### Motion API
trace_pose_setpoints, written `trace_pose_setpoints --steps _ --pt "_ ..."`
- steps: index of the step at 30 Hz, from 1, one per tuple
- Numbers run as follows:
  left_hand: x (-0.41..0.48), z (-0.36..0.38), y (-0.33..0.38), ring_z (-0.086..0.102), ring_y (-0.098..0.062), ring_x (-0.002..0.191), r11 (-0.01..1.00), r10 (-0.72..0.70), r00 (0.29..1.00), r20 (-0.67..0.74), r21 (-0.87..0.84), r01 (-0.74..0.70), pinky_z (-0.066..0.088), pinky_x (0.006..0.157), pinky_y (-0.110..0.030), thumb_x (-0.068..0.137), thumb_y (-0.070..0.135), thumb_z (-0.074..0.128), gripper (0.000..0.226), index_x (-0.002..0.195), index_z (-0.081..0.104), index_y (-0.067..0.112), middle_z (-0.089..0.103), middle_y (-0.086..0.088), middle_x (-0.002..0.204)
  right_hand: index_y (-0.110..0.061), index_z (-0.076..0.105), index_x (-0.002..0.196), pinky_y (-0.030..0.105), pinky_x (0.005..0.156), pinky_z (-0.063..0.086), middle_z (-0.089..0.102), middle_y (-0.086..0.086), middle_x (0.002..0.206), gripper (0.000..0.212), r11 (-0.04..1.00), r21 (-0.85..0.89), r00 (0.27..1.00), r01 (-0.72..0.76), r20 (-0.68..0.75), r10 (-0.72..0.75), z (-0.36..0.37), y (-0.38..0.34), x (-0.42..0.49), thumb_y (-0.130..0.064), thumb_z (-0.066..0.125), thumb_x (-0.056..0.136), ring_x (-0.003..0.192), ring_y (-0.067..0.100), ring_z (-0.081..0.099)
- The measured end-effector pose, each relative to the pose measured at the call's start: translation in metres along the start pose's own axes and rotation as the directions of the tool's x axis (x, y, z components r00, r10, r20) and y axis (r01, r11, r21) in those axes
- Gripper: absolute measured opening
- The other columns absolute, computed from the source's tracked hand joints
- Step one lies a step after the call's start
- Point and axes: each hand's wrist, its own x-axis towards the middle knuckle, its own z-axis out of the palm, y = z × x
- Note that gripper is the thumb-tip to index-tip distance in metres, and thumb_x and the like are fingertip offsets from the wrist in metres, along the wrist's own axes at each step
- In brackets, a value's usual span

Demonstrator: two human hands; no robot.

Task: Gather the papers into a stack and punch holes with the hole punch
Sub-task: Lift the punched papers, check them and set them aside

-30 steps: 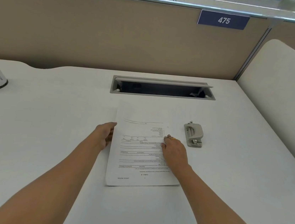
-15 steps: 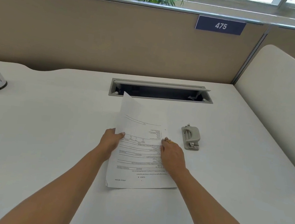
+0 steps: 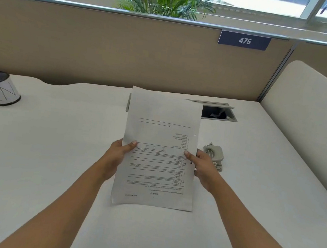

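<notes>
Head | left hand (image 3: 116, 155), right hand (image 3: 204, 168) grip papers (image 3: 157, 164) | cup (image 3: 0, 89) contents unclear

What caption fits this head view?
Left hand and right hand grip the paper stack by its sides over the white desk, grey hole punch lying beside the right hand.

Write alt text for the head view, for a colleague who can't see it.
Two hands hold printed papers up over a white desk, the left hand gripping the left edge, the right hand the right edge. A grey hole punch sits on the desk behind the right hand; a mesh pen cup stands far left.
</notes>
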Motion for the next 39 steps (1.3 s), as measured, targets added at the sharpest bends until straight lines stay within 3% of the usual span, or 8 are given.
trace_pose_setpoints --steps 4,7,12,17,19,27,35,39 --pt "-0.010 -0.007 0.016 0.068 -0.024 0.088 0.994 0.107 0.994 -0.004 0.006 -0.107 0.057 0.074 -0.034 0.093 0.024 0.050 0.024 0.110 0.062 0.013 0.071 -0.006 0.099 -0.008 0.060 0.116 0.043 0.088 0.054 0.067 0.012 0.116 0.029 0.978 0.148 0.989 0.147 -0.015 -0.147 0.016 -0.018 -0.009 -0.014 0.060 0.087 0.098 0.025 0.066" --pt "-0.018 -0.012 0.027 0.067 -0.024 0.091 0.976 0.219 0.976 -0.008 -0.004 -0.219 0.057 0.078 -0.034 0.093 0.024 0.049 0.027 0.113 0.061 0.010 0.070 -0.007 0.102 -0.012 0.062 0.108 0.035 0.080 0.057 0.069 0.008 0.109 0.021 0.945 0.188 0.963 0.269 -0.029 -0.268 0.031 -0.031 -0.018 -0.011 0.059 0.087 0.093 0.021 0.068" --pt "-0.030 -0.017 0.036 0.062 -0.019 0.083 0.932 0.362 0.932 -0.034 -0.002 -0.362 0.052 0.074 -0.035 0.095 0.022 0.044 0.022 0.100 0.065 0.021 0.070 0.004 0.089 -0.019 0.066 0.099 0.027 0.073 0.057 0.073 -0.006 0.094 0.019 0.904 0.206 0.927 0.374 -0.064 -0.369 0.048 -0.046 -0.029 -0.020 0.064 0.080 0.084 0.013 0.070" --pt "-0.035 -0.027 0.026 0.067 -0.016 0.084 0.934 0.356 0.934 -0.009 -0.006 -0.356 0.056 0.076 -0.032 0.079 0.033 0.064 0.023 0.098 0.068 0.021 0.073 0.006 0.090 -0.023 0.065 0.098 0.031 0.077 0.057 0.070 -0.002 0.098 0.016 0.915 0.128 0.924 0.383 -0.057 -0.378 0.053 -0.041 -0.038 -0.013 0.060 0.087 0.086 0.016 0.068" --pt "-0.035 -0.028 0.018 0.068 -0.014 0.086 0.941 0.337 0.941 -0.013 0.011 -0.337 0.056 0.075 -0.027 0.081 0.026 0.067 0.017 0.096 0.068 0.019 0.074 0.006 0.090 -0.026 0.065 0.097 0.034 0.080 0.056 0.069 -0.004 0.098 0.018 0.927 0.085 0.931 0.365 -0.043 -0.363 0.054 -0.035 -0.039 -0.013 0.062 0.086 0.090 0.019 0.066" --pt "-0.041 -0.028 0.023 0.066 -0.006 0.072 0.929 0.367 0.929 -0.042 0.072 -0.363 0.055 0.065 -0.020 0.091 0.016 0.053 0.015 0.088 0.068 0.017 0.073 0.010 0.077 -0.026 0.064 0.092 0.022 0.069 0.053 0.068 -0.009 0.090 0.017 0.930 0.066 0.931 0.362 -0.071 -0.358 0.060 -0.039 -0.043 -0.011 0.062 0.085 0.082 0.011 0.065" --pt "-0.042 -0.030 0.016 0.066 -0.004 0.073 0.939 0.339 0.939 -0.056 0.076 -0.334 0.052 0.073 -0.029 0.088 0.016 0.058 0.012 0.086 0.069 0.018 0.073 0.009 0.078 -0.026 0.064 0.096 0.036 0.083 0.051 0.069 -0.005 0.097 0.017 0.942 0.055 0.943 0.330 -0.065 -0.326 0.060 -0.033 -0.044 -0.014 0.065 0.083 0.090 0.019 0.064" --pt "-0.042 -0.028 0.022 0.067 -0.006 0.072 0.933 0.358 0.932 -0.051 0.060 -0.355 0.054 0.068 -0.025 0.082 0.023 0.067 0.007 0.087 0.069 0.019 0.073 0.008 0.079 -0.028 0.065 0.092 0.040 0.083 0.052 0.069 -0.005 0.095 0.016 0.936 0.042 0.936 0.349 -0.072 -0.346 0.060 -0.038 -0.045 -0.015 0.064 0.084 0.090 0.023 0.064"
